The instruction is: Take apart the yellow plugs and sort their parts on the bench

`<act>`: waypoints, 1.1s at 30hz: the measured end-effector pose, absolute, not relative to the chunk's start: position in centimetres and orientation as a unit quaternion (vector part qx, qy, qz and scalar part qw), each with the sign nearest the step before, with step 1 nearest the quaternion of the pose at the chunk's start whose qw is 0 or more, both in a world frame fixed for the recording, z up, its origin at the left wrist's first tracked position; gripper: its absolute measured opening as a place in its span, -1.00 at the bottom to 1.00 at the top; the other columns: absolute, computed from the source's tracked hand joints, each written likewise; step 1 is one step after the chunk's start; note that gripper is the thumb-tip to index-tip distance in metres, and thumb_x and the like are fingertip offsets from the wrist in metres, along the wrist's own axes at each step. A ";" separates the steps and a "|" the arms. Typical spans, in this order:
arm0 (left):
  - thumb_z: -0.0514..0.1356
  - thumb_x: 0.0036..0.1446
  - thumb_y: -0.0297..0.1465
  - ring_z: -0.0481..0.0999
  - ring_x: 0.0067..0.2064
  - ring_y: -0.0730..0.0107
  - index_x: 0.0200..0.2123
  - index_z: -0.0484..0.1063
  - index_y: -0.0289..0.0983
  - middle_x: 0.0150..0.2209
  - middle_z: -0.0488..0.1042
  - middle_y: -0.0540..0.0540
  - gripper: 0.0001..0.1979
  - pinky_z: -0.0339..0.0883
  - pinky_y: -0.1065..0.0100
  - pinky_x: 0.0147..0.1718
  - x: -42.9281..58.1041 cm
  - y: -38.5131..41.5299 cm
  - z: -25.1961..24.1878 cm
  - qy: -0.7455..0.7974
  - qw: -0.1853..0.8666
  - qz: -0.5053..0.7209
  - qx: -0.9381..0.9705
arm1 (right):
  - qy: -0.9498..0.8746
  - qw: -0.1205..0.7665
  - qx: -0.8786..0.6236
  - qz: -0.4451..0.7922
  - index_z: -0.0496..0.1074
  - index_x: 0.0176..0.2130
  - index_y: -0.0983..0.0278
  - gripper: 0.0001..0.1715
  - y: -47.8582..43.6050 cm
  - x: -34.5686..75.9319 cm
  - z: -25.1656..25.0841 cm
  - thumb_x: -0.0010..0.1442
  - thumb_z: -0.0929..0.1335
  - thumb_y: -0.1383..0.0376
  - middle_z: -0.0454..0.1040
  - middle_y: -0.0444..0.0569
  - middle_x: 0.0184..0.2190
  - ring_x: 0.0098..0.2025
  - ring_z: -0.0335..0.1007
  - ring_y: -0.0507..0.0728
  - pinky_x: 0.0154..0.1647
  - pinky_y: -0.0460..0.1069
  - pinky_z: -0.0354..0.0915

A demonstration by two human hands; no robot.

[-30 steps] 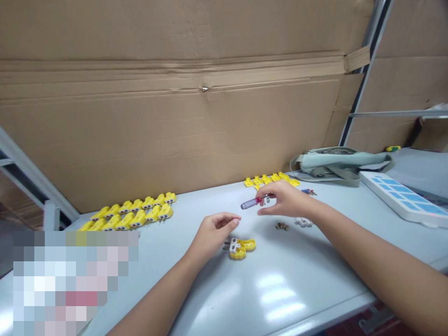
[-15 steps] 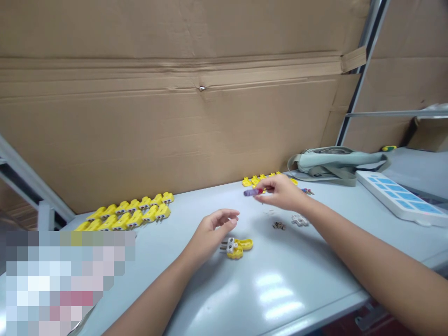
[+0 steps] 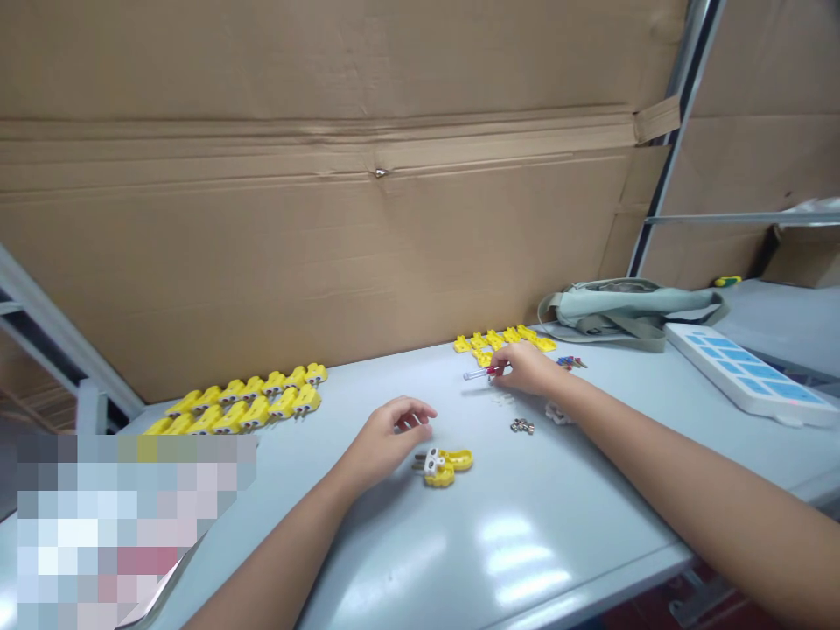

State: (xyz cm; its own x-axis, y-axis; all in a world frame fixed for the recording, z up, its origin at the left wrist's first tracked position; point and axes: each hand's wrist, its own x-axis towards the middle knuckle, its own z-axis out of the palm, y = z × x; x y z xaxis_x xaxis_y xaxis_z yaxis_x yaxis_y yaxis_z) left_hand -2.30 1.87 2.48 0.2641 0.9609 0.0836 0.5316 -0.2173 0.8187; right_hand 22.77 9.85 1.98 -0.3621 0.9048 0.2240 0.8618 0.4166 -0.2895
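My right hand (image 3: 521,369) is closed on a small screwdriver (image 3: 478,374) with a clear and red handle, low over the table; its far end is hidden by the fingers. My left hand (image 3: 397,435) holds nothing, its fingers curved and apart. Just beside it lies an opened yellow plug (image 3: 452,464), its white pin block and metal pins facing left. Small metal parts (image 3: 523,426) lie to the right of the plug. White plastic pieces (image 3: 557,413) are partly covered by my right forearm, and tiny pale pieces (image 3: 504,399) lie below my right hand.
Two rows of yellow plugs (image 3: 242,407) stand at left. Yellow shell halves (image 3: 495,338) line the back, near small blue and red parts (image 3: 572,362). A pale green bag (image 3: 630,306) and a white and blue panel (image 3: 754,372) occupy the right. Cardboard (image 3: 360,254) walls the rear.
My right hand has come down slightly toward the tabletop with the screwdriver, whose handle now shows more clearly. My left hand has shifted slightly left, away from the opened plug.
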 end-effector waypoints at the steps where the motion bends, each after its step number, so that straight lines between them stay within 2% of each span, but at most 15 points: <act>1: 0.15 -0.06 -0.35 0.40 -0.29 0.26 -0.33 0.47 -0.26 -0.33 0.48 -0.09 -0.80 0.25 0.28 -0.26 -2.3 1.9 2.5 0.522 0.345 0.307 0.717 | -0.820 0.178 -0.541 0.058 0.52 -0.35 0.29 -0.78 9.9 22.7 1.9 -0.09 0.36 0.41 0.54 -0.01 -0.35 -0.31 0.39 0.13 -0.35 -0.08 0.19; 7: 0.11 -0.11 -0.45 0.35 -0.29 0.29 -0.31 0.46 -0.25 -0.26 0.39 -0.09 -0.76 0.25 0.26 -0.24 -2.4 1.6 2.8 0.505 0.326 0.280 0.749 | -0.819 0.166 -0.545 0.062 0.54 -0.32 0.28 -0.73 9.7 22.7 2.0 -0.08 0.33 0.41 0.55 0.00 -0.36 -0.33 0.40 0.14 -0.36 -0.08 0.19; 10: 0.12 -0.17 -0.50 0.33 -0.27 0.32 -0.22 0.45 -0.20 -0.18 0.29 -0.09 -0.64 0.25 0.27 -0.20 -2.5 1.1 3.2 0.467 0.324 0.249 0.784 | -0.824 0.159 -0.540 0.065 0.55 -0.33 0.27 -0.76 9.5 22.5 2.0 -0.06 0.34 0.35 0.55 -0.01 -0.40 -0.37 0.39 0.13 -0.39 -0.08 0.18; 13: 0.17 -0.16 -0.45 0.32 -0.30 0.34 -0.10 0.41 -0.19 -0.14 0.23 -0.10 -0.56 0.27 0.29 -0.25 -2.5 0.4 3.5 0.439 0.339 0.194 0.809 | -0.826 0.157 -0.537 0.062 0.55 -0.33 0.27 -0.77 9.6 22.3 1.8 -0.03 0.34 0.31 0.55 -0.01 -0.41 -0.38 0.39 0.12 -0.39 -0.08 0.16; 18: 0.17 -0.15 -0.44 0.34 -0.25 0.34 -0.16 0.45 -0.17 -0.17 0.26 -0.07 -0.61 0.25 0.32 -0.23 -2.3 0.0 3.2 0.408 0.311 0.147 0.846 | -0.819 0.165 -0.546 0.055 0.55 -0.36 0.29 -0.81 10.2 22.3 1.3 -0.01 0.34 0.35 0.55 0.02 -0.40 -0.34 0.39 0.13 -0.38 -0.08 0.16; 20: 0.15 -0.13 -0.44 0.33 -0.30 0.38 -0.19 0.46 -0.19 -0.20 0.29 -0.05 -0.65 0.24 0.37 -0.30 -2.3 0.2 2.9 0.404 0.310 0.149 0.848 | -0.814 0.178 -0.550 0.053 0.54 -0.37 0.30 -0.82 10.0 22.2 1.5 -0.01 0.34 0.35 0.54 0.02 -0.39 -0.34 0.38 0.13 -0.38 -0.08 0.15; 24: 0.20 -0.18 -0.43 0.29 -0.41 0.42 -0.29 0.44 -0.25 -0.32 0.36 -0.02 -0.73 0.19 0.39 -0.40 -2.3 0.9 2.5 0.456 0.324 0.191 0.807 | -0.804 0.232 -0.545 0.051 0.51 -0.35 0.28 -0.79 8.5 21.2 2.8 0.05 0.32 0.23 0.51 -0.05 -0.38 -0.39 0.33 0.07 -0.42 -0.10 0.11; 27: 0.24 -0.19 -0.44 0.32 -0.44 0.43 -0.34 0.37 -0.28 -0.42 0.36 0.02 -0.76 0.19 0.38 -0.42 -2.2 1.5 2.3 0.516 0.395 0.276 0.708 | -0.817 0.291 -0.489 0.090 0.43 -0.52 0.30 -0.67 6.8 19.9 3.6 0.06 0.32 0.10 0.38 -0.12 -0.56 -0.51 0.23 0.01 -0.49 -0.11 0.06; 29: 0.25 -0.18 -0.46 0.40 -0.42 0.42 -0.40 0.29 -0.28 -0.41 0.38 0.00 -0.78 0.25 0.37 -0.39 -2.1 1.8 2.3 0.515 0.473 0.364 0.615 | -0.833 0.327 -0.431 0.114 0.33 -0.64 0.31 -0.60 5.6 18.9 3.8 0.06 0.32 0.10 0.30 -0.14 -0.61 -0.52 0.19 -0.01 -0.48 -0.11 0.06; 31: 0.25 -0.16 -0.49 0.47 -0.38 0.39 -0.44 0.23 -0.27 -0.39 0.43 -0.03 -0.77 0.31 0.33 -0.32 -1.9 1.9 2.5 0.493 0.551 0.439 0.511 | -0.847 0.342 -0.390 0.118 0.29 -0.63 0.31 -0.64 4.6 17.9 3.6 0.04 0.35 0.16 0.30 -0.13 -0.58 -0.48 0.20 -0.01 -0.43 -0.12 0.09; 33: 0.25 -0.11 -0.50 0.50 -0.36 0.36 -0.46 0.19 -0.26 -0.40 0.46 -0.05 -0.77 0.35 0.30 -0.28 -1.8 1.8 2.7 0.466 0.610 0.471 0.434 | -0.857 0.342 -0.368 0.117 0.34 -0.51 0.31 -0.76 3.8 17.1 3.4 -0.03 0.39 0.19 0.35 -0.12 -0.51 -0.44 0.23 0.00 -0.40 -0.12 0.11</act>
State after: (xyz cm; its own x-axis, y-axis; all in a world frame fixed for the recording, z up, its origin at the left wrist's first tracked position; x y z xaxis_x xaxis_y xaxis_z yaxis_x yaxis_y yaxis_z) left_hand -1.75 1.80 2.69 0.1215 0.9797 -0.1595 -0.1706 0.1789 0.9689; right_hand 17.11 3.79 3.35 -0.4954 0.7111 0.4990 0.5509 0.7013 -0.4524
